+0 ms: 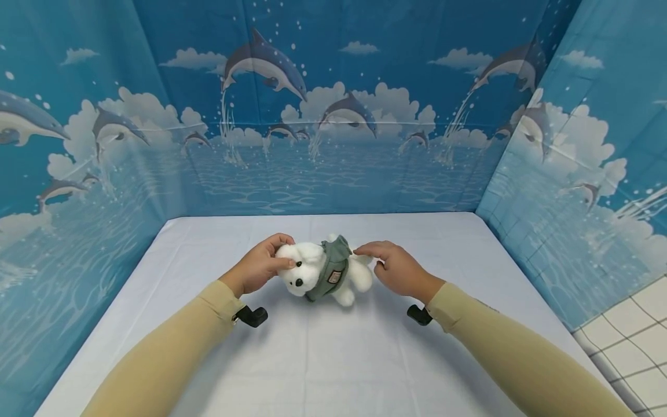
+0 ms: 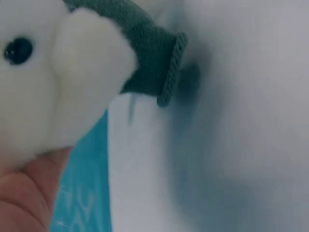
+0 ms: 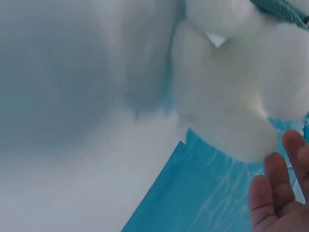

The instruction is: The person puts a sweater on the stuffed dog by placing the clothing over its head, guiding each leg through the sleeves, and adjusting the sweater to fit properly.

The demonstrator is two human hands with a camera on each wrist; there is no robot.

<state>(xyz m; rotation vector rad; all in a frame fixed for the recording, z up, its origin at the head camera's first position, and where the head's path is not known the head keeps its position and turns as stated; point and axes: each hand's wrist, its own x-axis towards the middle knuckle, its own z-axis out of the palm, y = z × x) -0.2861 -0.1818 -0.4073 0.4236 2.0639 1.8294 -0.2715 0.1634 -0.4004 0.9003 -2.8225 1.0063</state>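
A white plush dog [image 1: 316,267] with black eyes, a black nose and a grey-green knitted vest [image 1: 333,267] is held sideways over the white table, its head to the left. My left hand [image 1: 257,267] grips the head, thumb beside one eye and fingers round the top and back. In the left wrist view the vest's ribbed edge [image 2: 171,70] shows close up. My right hand [image 1: 400,269] is at the toy's rear, index finger stretched toward the vest's hem. The right wrist view has its loosely extended fingertips [image 3: 276,166] right at a fluffy white leg [image 3: 227,106].
A white cloth [image 1: 359,359] covers the table. Blue curtains [image 1: 333,174] printed with dolphins stand along the back and both sides. Black mounts [image 1: 252,316] sit under both wrists, and white tiles [image 1: 636,341] show at the lower right.
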